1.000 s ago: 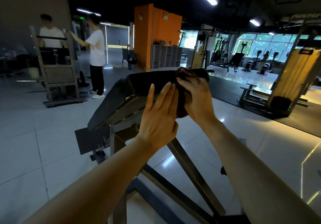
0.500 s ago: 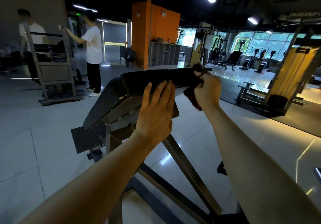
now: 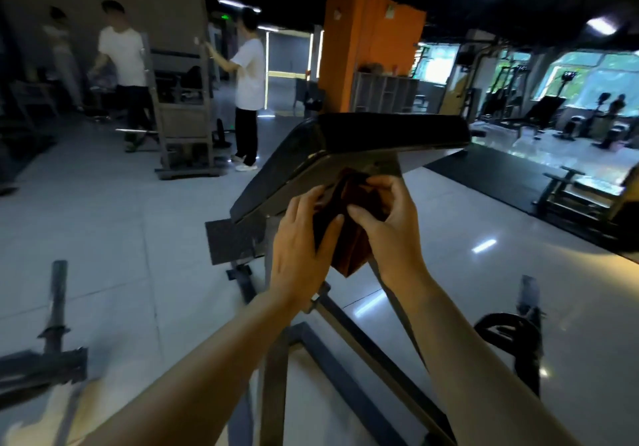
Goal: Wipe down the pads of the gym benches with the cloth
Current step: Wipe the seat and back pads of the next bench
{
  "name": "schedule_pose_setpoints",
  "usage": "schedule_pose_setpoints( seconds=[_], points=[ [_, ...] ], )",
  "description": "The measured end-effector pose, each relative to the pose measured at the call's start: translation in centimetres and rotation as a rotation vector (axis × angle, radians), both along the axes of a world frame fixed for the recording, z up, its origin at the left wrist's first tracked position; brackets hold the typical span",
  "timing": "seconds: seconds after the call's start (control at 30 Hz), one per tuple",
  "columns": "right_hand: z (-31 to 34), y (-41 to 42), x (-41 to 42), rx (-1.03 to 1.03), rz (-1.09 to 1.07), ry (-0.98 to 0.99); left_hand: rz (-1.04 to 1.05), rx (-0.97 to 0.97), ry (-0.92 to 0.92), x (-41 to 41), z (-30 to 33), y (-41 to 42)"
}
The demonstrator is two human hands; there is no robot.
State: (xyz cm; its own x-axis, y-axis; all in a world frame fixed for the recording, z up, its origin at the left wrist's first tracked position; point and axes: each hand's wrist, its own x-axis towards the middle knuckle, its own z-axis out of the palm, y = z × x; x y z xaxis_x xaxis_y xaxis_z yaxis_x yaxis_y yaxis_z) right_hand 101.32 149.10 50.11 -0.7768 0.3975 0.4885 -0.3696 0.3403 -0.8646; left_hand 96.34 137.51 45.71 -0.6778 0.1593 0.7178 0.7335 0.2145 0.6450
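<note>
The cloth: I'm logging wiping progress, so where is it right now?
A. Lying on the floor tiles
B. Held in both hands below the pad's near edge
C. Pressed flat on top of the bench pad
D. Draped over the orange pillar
B: the dark cloth is bunched between the left hand and right hand, just under the bench pad.

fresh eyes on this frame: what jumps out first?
Dead centre, both bare hands meet on a dark reddish-brown cloth: the left hand and right hand each grip it just below the black angled bench pad on its grey steel frame. Behind it a bright orange pillar stands out in the dim gym, and people in white T-shirts stand at a rack on the far left.
</note>
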Motion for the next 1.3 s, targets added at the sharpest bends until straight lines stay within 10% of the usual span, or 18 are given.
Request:
schedule_pose_setpoints(
  seconds=[0.8,1.3],
  points=[
    [-20.3,-38.4,-0.7,-0.058,0.602,-0.517,0.546,0.131,-0.412,7.8,-17.5,-41.3],
    [-23.3,-63.8,2.0,0.166,0.98,-0.422,0.936,0.133,-0.589,17.3,-20.8,-64.2]
  ],
)
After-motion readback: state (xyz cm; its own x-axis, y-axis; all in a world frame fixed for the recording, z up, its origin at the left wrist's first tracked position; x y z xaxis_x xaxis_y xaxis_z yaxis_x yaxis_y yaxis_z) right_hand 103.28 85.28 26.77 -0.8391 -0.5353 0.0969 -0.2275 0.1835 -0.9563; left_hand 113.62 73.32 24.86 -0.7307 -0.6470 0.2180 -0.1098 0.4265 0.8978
